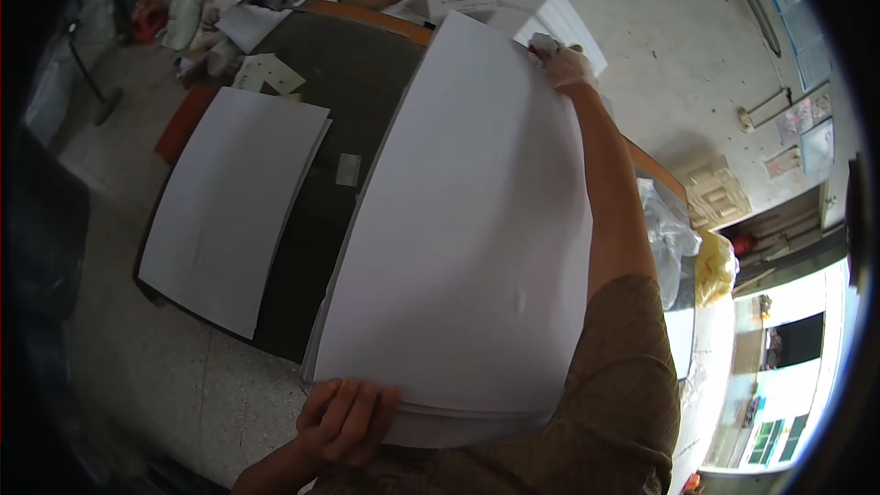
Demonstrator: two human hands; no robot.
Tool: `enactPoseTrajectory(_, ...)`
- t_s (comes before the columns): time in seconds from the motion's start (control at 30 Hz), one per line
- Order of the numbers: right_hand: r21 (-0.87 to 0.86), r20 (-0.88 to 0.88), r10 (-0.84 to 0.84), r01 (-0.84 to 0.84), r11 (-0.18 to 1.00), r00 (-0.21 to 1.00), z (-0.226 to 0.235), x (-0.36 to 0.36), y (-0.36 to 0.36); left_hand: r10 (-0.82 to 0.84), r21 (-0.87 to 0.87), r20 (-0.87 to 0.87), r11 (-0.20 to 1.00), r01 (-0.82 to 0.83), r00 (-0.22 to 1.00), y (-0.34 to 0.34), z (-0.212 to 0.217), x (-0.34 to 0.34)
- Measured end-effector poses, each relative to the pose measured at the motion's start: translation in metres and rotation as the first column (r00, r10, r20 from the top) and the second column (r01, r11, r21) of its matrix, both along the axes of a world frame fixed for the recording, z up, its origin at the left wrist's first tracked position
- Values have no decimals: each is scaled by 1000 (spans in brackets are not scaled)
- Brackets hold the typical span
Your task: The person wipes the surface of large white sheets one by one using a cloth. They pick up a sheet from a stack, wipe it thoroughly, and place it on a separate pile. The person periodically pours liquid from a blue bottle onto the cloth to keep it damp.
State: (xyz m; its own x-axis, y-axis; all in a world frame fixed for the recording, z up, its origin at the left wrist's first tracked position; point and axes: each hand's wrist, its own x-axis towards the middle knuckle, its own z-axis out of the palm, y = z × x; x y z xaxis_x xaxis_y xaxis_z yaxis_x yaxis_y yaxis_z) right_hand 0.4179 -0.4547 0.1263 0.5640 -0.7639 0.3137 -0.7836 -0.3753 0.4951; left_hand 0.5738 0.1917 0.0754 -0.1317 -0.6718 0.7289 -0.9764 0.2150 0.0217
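A tall stack of large white rectangular sheets lies lengthwise on a dark-topped table with an orange-brown edge, its near end toward the person's body. The top sheet is smooth, with a soft shadow running down its right half; at the near end, edges of lower sheets show beneath it.

The left hand is at the stack's near left corner, its fingers side by side and bent over the edge; the thumb's grip is hidden, so whether it pinches the sheets cannot be told. The right hand reaches to the far right corner, closed on a small grey-and-white crumpled wad. Its forearm runs along the stack's right side and hides part of that edge, while a brown patterned sleeve covers the near right corner.

Left of the stack, across a dark strip of tabletop, lies a smaller pile of white sheets. A small pale rectangular piece sits between the two. Beyond the smaller pile are pale yellowish papers, with a red-brown block-like object beside it.

Just past the right hand stands a white folded panel. To the right are a crumpled clear plastic bag, a yellow plastic bag and a beige moulded tray.
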Motion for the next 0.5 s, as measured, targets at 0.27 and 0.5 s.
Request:
enactPoseTrajectory(0.27, -7, -429, 150, -170, 985, 891, 8, -20, 76, 44, -79, 26, 996, -42, 999, -7, -10, -4)
enactPoseTrajectory(0.5, 521, 421, 168, -390, 759, 891, 43, -126, 406, -9, -138, 58, 990, 17, 998, -13, -18, 2)
